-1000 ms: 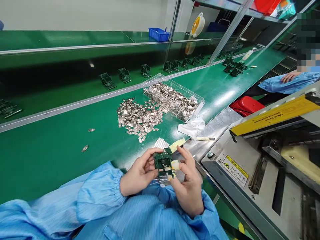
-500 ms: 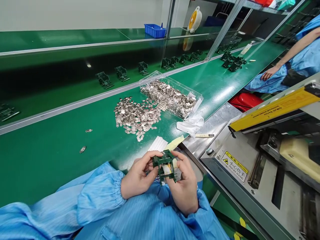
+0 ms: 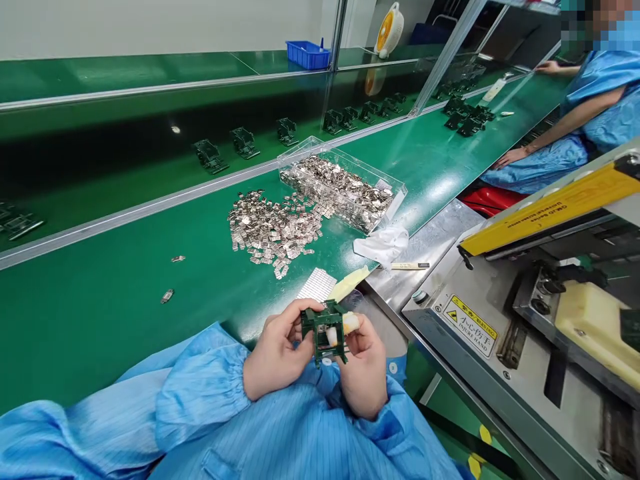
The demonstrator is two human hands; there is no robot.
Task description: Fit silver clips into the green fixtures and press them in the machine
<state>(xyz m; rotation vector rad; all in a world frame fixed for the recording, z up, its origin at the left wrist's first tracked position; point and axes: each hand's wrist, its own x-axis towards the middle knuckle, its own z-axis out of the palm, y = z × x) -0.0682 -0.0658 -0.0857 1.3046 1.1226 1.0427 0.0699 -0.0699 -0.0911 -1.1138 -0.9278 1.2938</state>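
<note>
A dark green open plastic frame [image 3: 324, 328] is held over my lap, just off the table edge. My left hand [image 3: 280, 350] pinches its left side between thumb and fingers. At its right side is my right hand [image 3: 364, 367], fingers curled in against the part. A white and yellowish covering [image 3: 351, 323] wraps a fingertip of that hand. Through the frame's opening a white-covered tip shows, apparently another finger. Whether a small piece sits between the right fingers is hidden. Beyond the hands lies a pile of small flat metal pieces [image 3: 273, 227].
A clear tray [image 3: 395, 200] of metal pieces stands behind the pile. A white cloth [image 3: 383, 245], a yellow sheet [image 3: 350, 283] and a white grid sheet [image 3: 317, 285] lie nearby. To the right stands a machine with a yellow bar [image 3: 550, 210]. A co-worker [image 3: 595, 107] sits beyond.
My right hand has shifted its grip: the index finger has left the top of the frame and curls at its right side. The co-worker has come further into view.
</note>
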